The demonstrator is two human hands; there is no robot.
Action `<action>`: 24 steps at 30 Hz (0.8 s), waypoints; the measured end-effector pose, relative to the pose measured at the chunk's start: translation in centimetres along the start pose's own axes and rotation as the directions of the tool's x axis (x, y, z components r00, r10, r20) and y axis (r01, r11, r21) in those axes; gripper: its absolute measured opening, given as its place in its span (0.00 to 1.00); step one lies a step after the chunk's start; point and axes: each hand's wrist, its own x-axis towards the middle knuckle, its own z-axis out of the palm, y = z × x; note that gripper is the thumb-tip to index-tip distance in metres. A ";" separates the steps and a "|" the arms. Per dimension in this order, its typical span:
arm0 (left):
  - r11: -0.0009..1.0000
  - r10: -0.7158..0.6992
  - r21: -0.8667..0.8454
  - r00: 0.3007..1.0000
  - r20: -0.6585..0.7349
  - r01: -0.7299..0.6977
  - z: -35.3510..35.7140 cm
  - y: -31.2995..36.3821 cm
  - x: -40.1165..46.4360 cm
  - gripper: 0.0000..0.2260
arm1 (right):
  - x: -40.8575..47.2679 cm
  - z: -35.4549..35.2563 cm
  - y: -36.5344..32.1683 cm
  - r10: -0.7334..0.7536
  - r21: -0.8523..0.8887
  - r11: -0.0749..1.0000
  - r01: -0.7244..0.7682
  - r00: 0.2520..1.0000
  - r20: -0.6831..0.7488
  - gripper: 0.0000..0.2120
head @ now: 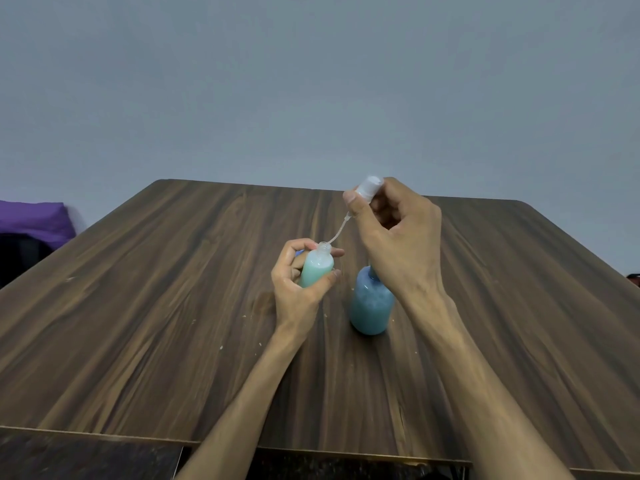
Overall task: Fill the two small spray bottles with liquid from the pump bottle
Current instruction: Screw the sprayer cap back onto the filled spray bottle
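A: Two hands busy mid-frame. My left hand [300,276] wraps the small spray bottle [317,268], nearly full of pale green liquid.
B: And the right hand [394,233]?
A: Pinching the sprayer cap [369,186], its tube [337,233] at the neck. Light, likely slippery plastic; grip the body. Pump bottle [372,306] stands beside, blue-filled.

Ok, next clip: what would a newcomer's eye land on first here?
Mid-table, the left hand grips a small green spray bottle with its neck open. Just above it, the right hand holds the white spray cap, whose thin dip tube reaches the neck. A larger blue bottle stands below the right wrist on the dark wooden table.
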 end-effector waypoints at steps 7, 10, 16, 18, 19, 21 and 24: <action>1.000 0.001 -0.020 0.999 0.043 0.000 0.1 -0.3 -0.1 0.17 | 0.3 0.2 -0.1 0.032 -0.099 0.995 -0.023 0.996 0.082 0.14; 0.998 -0.012 -0.056 0.999 0.040 0.014 0.1 -0.2 -0.3 0.19 | -0.2 0.5 0.4 0.137 -0.190 0.977 -0.091 0.961 0.242 0.12; 0.992 -0.035 -0.119 0.998 0.053 0.041 0.2 -0.1 -0.3 0.19 | 0.1 0.2 0.0 0.181 -0.372 0.928 -0.017 0.893 0.412 0.07; 0.991 -0.046 -0.127 0.997 0.059 0.053 0.1 -0.3 -0.3 0.18 | 0.8 0.0 -0.5 0.218 -0.357 0.933 -0.051 0.869 0.445 0.03; 0.989 -0.059 -0.134 0.997 0.057 0.066 0.0 -0.4 -0.2 0.18 | 1.1 -0.1 -0.7 0.232 -0.348 0.935 -0.069 0.860 0.454 0.04; 0.986 -0.077 -0.147 0.996 0.049 0.084 0.0 -0.5 -0.1 0.17 | 1.6 -0.4 -1.0 0.255 -0.340 0.936 -0.088 0.836 0.487 0.07; 0.988 -0.066 -0.140 0.997 0.046 0.072 0.1 -0.4 -0.2 0.18 | 2.4 -0.8 -1.3 0.282 -0.351 0.932 -0.086 0.780 0.558 0.07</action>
